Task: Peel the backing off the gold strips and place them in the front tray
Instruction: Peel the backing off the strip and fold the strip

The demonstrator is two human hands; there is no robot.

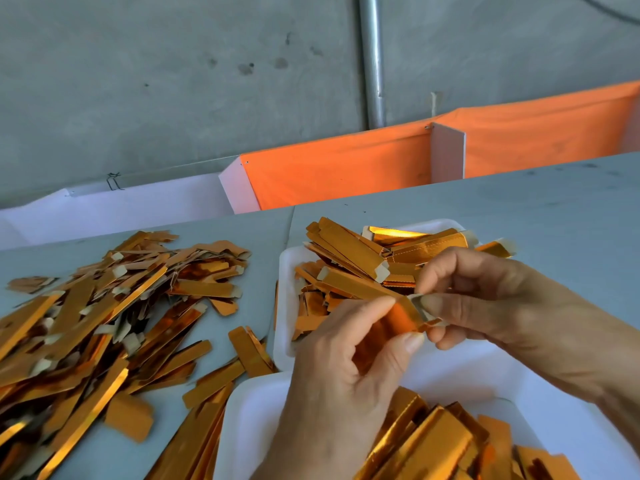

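Now both hands, left (332, 368) and right (485, 299), pinch a gold strip (398, 315) lying crosswise.

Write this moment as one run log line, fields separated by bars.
step: peeling backing | left hand: holds gold strip | right hand: pinches backing tab | front tray: holds strips

gold strip (403, 315): shiny foil, bent, pinched at both ends, held above trays | front tray (252, 427): white, near edge, holds stacked gold strips | rear tray (287, 271): white, heaped with strips | loose pile (104, 306): table left
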